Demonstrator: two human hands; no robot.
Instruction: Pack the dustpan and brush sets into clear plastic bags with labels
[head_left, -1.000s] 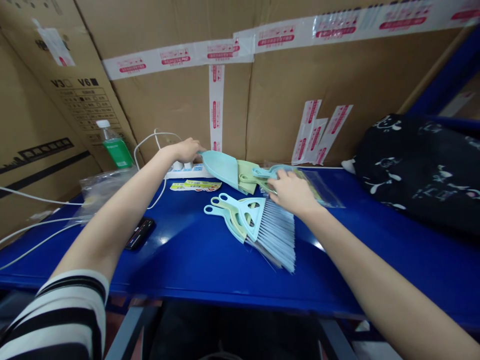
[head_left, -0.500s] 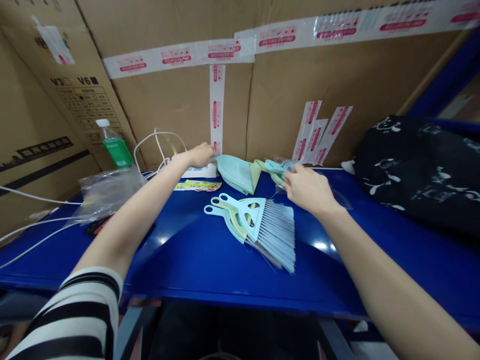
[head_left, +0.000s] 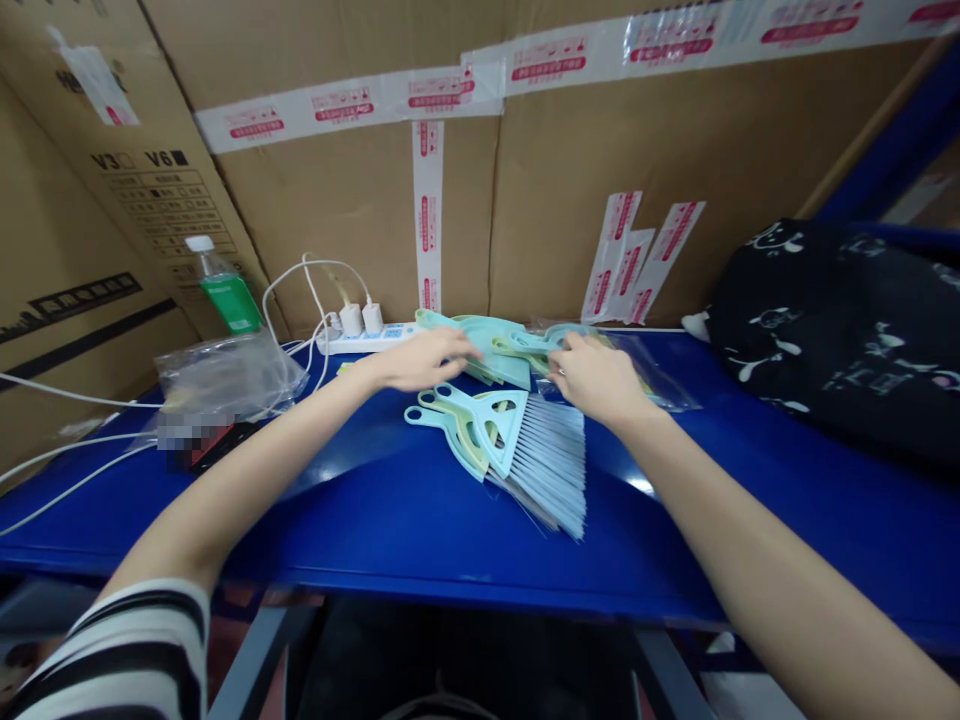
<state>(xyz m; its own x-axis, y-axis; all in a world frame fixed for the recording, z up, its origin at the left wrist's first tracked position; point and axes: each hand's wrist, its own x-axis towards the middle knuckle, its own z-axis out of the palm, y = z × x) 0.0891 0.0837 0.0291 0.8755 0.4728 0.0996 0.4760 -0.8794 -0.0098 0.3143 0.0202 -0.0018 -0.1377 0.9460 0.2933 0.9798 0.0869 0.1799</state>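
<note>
A stack of pale blue and green dustpans (head_left: 510, 330) lies at the back of the blue table, handles toward the right. My right hand (head_left: 596, 378) has its fingers closed at the handle end of this stack. Slightly blurred, my left hand (head_left: 427, 360) reaches over the left side of the pans with fingers stretched out; whether it touches them is hard to tell. In front of both hands, several small hand brushes (head_left: 499, 430) lie overlapped, ringed handles to the left and blue-grey bristles to the right.
A white power strip (head_left: 360, 340) with plugged chargers stands against the cardboard (head_left: 322, 200). To the left are a green-labelled bottle (head_left: 232, 300), a crumpled plastic bag (head_left: 225, 375) and white cables. Clear plastic wrap (head_left: 667, 385) lies right of the pans, near a black patterned bag (head_left: 832, 340).
My left hand has moved right and nearer, from the dustpans' far left edge to over them. The dustpans have turned and shifted slightly right. My right hand has moved slightly left.
</note>
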